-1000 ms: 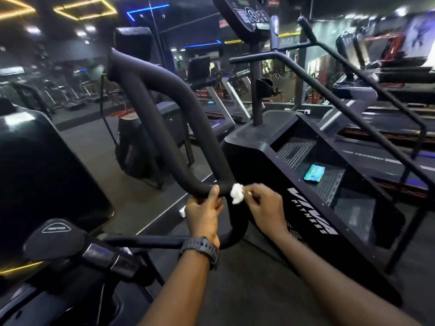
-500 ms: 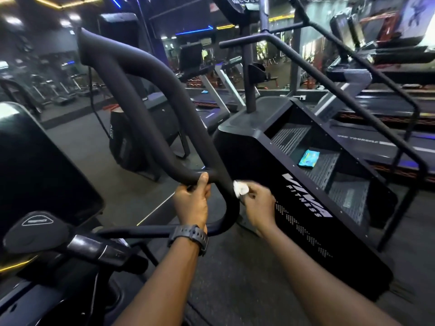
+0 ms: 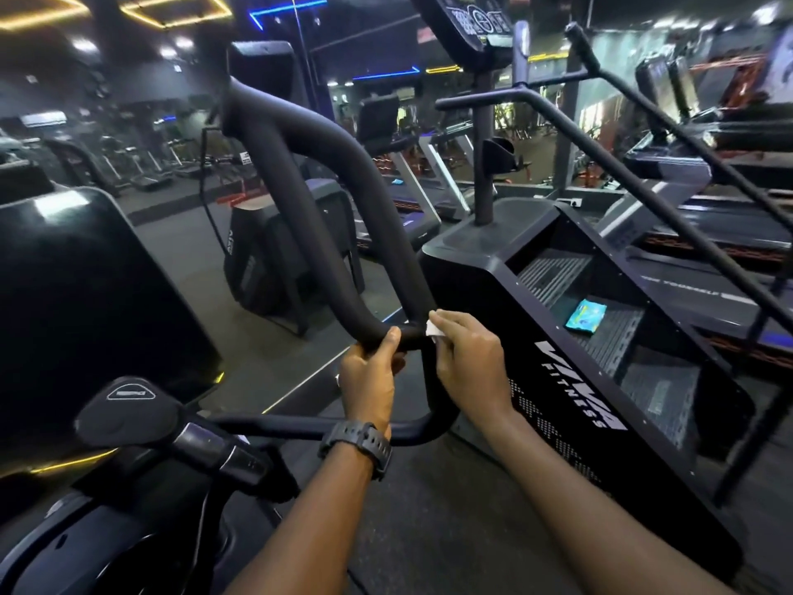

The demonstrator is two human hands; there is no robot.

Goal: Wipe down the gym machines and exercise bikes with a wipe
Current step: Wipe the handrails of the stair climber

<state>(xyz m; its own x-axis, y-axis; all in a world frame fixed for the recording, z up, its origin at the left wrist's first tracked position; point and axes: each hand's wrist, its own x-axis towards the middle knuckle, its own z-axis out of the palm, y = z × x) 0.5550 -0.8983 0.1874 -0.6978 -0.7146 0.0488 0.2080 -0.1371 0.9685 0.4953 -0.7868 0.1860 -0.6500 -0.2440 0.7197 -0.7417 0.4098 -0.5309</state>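
Dim gym hall, dark rubber floor [image 3: 429, 543], neon strips overhead. Nearest: left hand [image 3: 371, 373], black watch on the wrist, fingers curled round the low bend of the thick black padded handlebar [image 3: 343, 234], thumb up along the foam. Just beside it, right hand [image 3: 470, 358] pinching a small crumpled white wipe [image 3: 433, 328] against the same bend, wipe touching the foam. Compared with half a second ago: wipe shifted from the outer right side of the loop up toward the crook beside the left thumb. Likely meaning: lower curve mostly covered, long upper tube not yet wiped. Beyond: black stair-climber machine [image 3: 570, 423] with white lettering, a teal packet [image 3: 585, 315] lying on one of its steps. Farther back: treadmills, blurred.
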